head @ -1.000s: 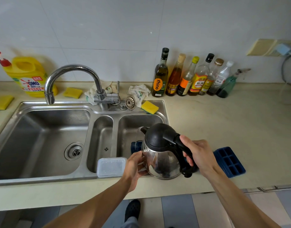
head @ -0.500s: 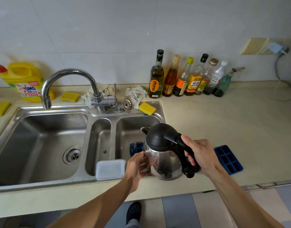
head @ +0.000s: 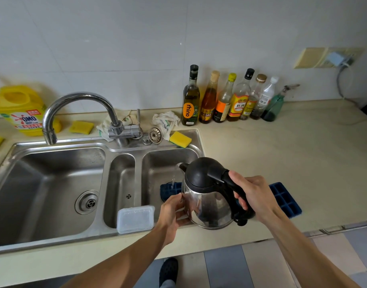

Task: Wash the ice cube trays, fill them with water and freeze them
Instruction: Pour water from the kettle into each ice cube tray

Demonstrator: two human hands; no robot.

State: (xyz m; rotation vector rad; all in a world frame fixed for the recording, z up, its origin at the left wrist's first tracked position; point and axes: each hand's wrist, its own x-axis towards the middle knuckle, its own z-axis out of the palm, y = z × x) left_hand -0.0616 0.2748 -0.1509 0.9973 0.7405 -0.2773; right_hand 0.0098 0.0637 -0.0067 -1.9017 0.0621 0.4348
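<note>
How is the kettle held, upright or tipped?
Tipped: the kettle leans spout-down, and a thin water stream falls onto the blue tray in the sink.

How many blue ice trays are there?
2. One tray sits at the sink under the kettle spout; the other tray, on the counter beyond the right hand. More may hide.

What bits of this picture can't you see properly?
Head view: the sink tray is mostly behind the kettle, so its fill is unclear.
The counter tray is partly covered by the right hand.
The kettle's water level is hidden by its steel wall.
The yellow jug is blurred and cut by the left edge.
</note>
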